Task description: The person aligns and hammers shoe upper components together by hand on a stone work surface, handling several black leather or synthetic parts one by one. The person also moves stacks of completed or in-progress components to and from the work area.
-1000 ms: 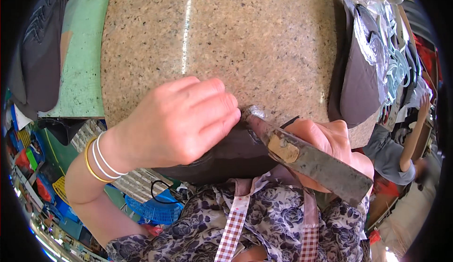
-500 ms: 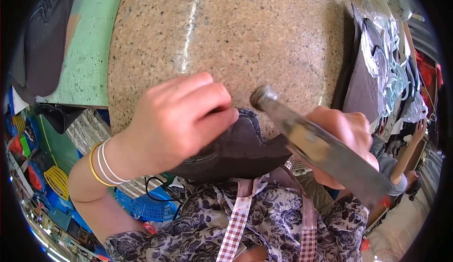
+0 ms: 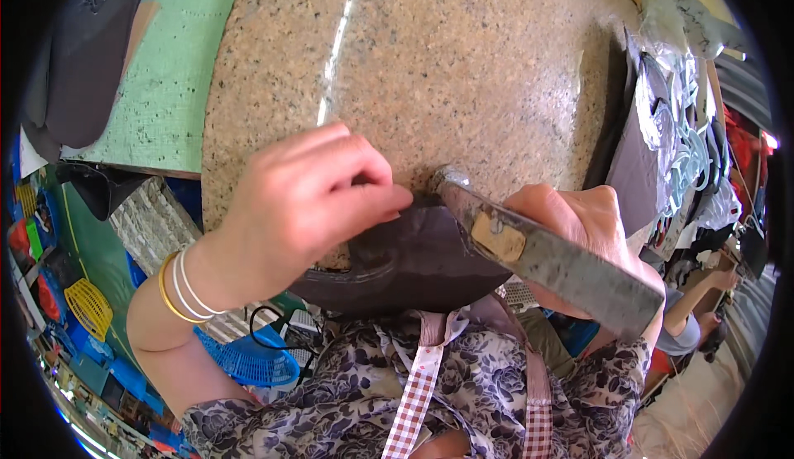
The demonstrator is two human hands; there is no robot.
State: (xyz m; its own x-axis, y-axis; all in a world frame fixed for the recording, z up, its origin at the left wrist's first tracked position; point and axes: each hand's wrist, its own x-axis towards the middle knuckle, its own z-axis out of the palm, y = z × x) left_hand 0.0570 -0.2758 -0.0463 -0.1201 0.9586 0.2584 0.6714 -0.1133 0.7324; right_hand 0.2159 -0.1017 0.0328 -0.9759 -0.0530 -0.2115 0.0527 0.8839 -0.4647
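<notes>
My right hand (image 3: 579, 236) is wrapped round a hammer (image 3: 571, 273), close beneath its long grey metal head. The end of its wooden handle shows in the eye of the head. The round striking face points away from me, at the far edge of a dark, leather-like piece (image 3: 413, 260). This piece lies over the near edge of the stone slab (image 3: 463, 62) and reaches down toward my apron. My left hand (image 3: 314, 203) is closed, with thumb and forefinger pinched at the piece's far edge, left of the hammer face. The fingertips partly hide the edge there.
A green board (image 3: 169, 70) with dark flat pieces (image 3: 91, 87) adjoins the slab on the left. Dark sheets and clear plastic (image 3: 662, 120) stand along the right side. Baskets, one blue (image 3: 256, 360), are lower left. Another person's arm (image 3: 703, 289) shows far right.
The hammer head has shifted slightly left and toward me, its face now at the piece's edge. The notched, seamed edge seen before now looks smooth. My left hand has moved slightly left.
</notes>
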